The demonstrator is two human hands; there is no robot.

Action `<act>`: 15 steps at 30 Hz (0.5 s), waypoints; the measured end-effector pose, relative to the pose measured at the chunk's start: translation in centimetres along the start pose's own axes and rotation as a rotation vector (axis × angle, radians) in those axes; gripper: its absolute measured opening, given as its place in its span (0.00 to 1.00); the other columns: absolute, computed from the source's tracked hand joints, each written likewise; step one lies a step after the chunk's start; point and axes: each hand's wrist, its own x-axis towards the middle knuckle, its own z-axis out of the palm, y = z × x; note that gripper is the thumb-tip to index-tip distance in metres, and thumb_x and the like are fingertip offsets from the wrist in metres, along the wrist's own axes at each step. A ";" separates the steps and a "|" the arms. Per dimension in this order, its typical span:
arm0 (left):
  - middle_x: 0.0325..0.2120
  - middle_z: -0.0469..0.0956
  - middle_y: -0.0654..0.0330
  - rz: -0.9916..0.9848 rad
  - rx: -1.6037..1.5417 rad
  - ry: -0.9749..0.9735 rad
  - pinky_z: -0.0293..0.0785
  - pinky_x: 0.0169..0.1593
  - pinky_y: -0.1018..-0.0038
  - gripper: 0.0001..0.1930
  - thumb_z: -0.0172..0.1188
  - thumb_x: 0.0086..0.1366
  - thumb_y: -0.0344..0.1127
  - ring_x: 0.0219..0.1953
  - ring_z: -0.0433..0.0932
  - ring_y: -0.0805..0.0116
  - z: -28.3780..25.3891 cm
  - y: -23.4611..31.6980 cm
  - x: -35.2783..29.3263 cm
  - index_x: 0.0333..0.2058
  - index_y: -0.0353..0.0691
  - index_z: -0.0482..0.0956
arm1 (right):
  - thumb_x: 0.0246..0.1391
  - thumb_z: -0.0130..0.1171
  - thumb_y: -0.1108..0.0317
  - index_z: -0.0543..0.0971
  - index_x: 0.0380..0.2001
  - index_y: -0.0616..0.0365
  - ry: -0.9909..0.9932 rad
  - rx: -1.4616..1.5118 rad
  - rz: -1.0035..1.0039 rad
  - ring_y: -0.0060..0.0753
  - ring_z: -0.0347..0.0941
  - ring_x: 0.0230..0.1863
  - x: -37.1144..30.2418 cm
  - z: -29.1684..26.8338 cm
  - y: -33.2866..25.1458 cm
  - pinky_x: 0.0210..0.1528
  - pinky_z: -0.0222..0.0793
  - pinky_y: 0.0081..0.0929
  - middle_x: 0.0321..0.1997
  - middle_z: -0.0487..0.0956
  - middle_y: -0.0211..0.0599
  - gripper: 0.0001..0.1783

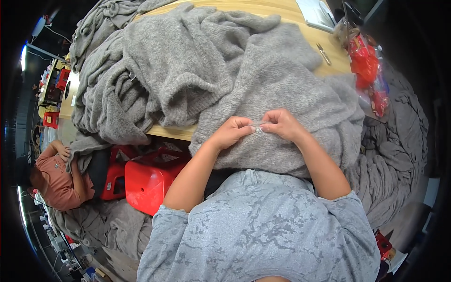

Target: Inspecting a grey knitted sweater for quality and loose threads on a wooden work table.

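Observation:
A grey knitted garment (291, 101) lies over the table's near edge and onto my lap. At its near part, my left hand (233, 131) pinches with thumb and forefinger. Close beside it, my right hand (283, 125) is also closed in a pinch. Between the fingertips of both hands shows a small pale, shiny piece (258, 129) against the knit. Whether it is a button or another trim is too small to tell.
More grey knitwear (159, 61) is heaped on the wooden table (256, 6). Thread snips (323, 54) and red plastic bags (364, 63) lie at the right. A red stool (145, 185) stands at my left, near a seated person (61, 181) handling grey knit. Knitwear piles (390, 150) flank me.

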 end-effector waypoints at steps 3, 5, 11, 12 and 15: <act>0.15 0.68 0.75 -0.028 0.005 -0.031 0.55 0.19 0.87 0.04 0.60 0.57 0.33 0.16 0.61 0.88 0.1 0.1 0.1 0.25 0.41 0.76 | 0.47 0.64 0.69 0.77 0.22 0.60 0.068 0.002 -0.057 0.10 0.60 0.21 -0.1 0.3 0.5 0.22 0.56 0.14 0.16 0.70 0.21 0.08; 0.17 0.70 0.72 0.097 0.145 0.090 0.61 0.23 0.85 0.04 0.61 0.55 0.32 0.19 0.65 0.86 1.0 -0.1 0.0 0.27 0.39 0.76 | 0.46 0.65 0.67 0.76 0.25 0.60 0.186 -0.057 -0.044 0.15 0.63 0.22 -0.7 0.8 -0.1 0.25 0.60 0.17 0.20 0.72 0.26 0.09; 0.27 0.74 0.59 0.625 0.943 0.617 0.70 0.34 0.77 0.12 0.64 0.51 0.30 0.27 0.74 0.67 1.6 2.7 -5.7 0.34 0.35 0.75 | 0.33 0.71 0.63 0.64 0.53 0.56 0.200 -0.700 -0.281 0.39 0.63 0.52 -5.8 0.7 -3.5 0.52 0.61 0.33 0.53 0.65 0.43 0.41; 0.29 0.75 0.57 0.819 1.268 0.760 0.70 0.36 0.75 0.13 0.63 0.50 0.30 0.28 0.75 0.63 1.1 2.9 -6.8 0.36 0.35 0.75 | 0.31 0.72 0.62 0.59 0.59 0.54 0.218 -0.992 -0.330 0.43 0.58 0.59 -6.7 0.8 -3.6 0.58 0.57 0.38 0.59 0.61 0.45 0.49; 0.29 0.76 0.55 0.589 1.135 0.836 0.70 0.40 0.73 0.15 0.63 0.49 0.30 0.31 0.75 0.56 -1.2 -0.7 -9.1 0.37 0.35 0.74 | 0.28 0.74 0.60 0.53 0.63 0.53 0.097 -1.162 -0.175 0.54 0.46 0.66 -7.4 2.7 -3.8 0.64 0.47 0.44 0.65 0.52 0.51 0.57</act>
